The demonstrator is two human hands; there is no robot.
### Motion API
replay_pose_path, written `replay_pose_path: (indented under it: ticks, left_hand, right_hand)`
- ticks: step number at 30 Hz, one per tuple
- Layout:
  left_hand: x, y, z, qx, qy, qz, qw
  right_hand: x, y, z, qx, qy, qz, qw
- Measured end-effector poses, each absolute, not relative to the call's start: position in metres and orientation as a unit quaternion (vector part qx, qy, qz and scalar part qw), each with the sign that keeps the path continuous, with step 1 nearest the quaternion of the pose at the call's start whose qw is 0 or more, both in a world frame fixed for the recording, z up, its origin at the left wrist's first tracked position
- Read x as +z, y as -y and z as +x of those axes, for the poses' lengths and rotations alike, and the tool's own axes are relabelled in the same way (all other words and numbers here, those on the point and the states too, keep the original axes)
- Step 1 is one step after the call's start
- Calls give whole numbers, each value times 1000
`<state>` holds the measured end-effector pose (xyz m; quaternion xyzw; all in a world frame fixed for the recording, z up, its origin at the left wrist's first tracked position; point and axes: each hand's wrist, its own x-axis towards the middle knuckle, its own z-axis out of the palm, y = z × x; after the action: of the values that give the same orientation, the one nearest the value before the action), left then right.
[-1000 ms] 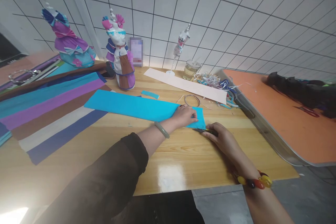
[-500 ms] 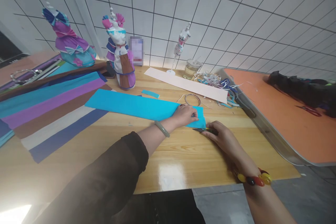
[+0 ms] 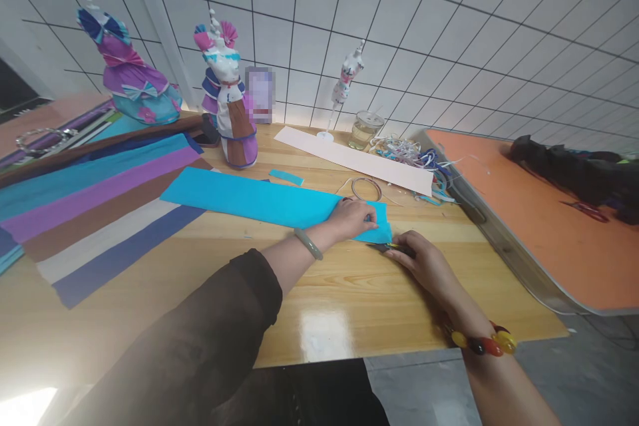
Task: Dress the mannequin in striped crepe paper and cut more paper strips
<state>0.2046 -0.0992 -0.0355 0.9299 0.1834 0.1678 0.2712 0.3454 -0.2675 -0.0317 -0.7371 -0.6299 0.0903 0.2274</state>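
A long bright-blue crepe paper strip [image 3: 254, 198] lies across the middle of the table. Near its right end, my left hand [image 3: 353, 218] presses on it with curled fingers, gripping the paper. My right hand [image 3: 424, 259] is closed around the handles of a small pair of scissors [image 3: 382, 247], dark-bladed with a touch of yellow. The blades sit at the strip's near right corner, by its lower edge; whether they touch the paper cannot be made out. A small blue offcut [image 3: 286, 177] rests just beyond the strip.
Coloured strips [image 3: 114, 226] fan out at left. Behind stand two dressed mannequins [image 3: 142, 90] [image 3: 232, 106], a bare-skirted small mannequin [image 3: 345, 80], a glass cup [image 3: 365, 130], a pale pink strip [image 3: 349, 158] and tangled scraps [image 3: 407, 152]. An orange-topped surface [image 3: 539, 226] borders the right.
Both hands, the scissors and the blue strip keep nearly the same positions. Only a slight shift of the camera view shows.
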Motion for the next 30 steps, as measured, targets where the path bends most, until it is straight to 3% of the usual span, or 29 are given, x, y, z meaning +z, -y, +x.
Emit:
replay_pose_path:
  ticks: [30]
  left_hand:
    - [-34, 100, 203, 169, -182, 932, 264]
  right_hand:
    - [-33, 261, 335, 99, 590, -769, 227]
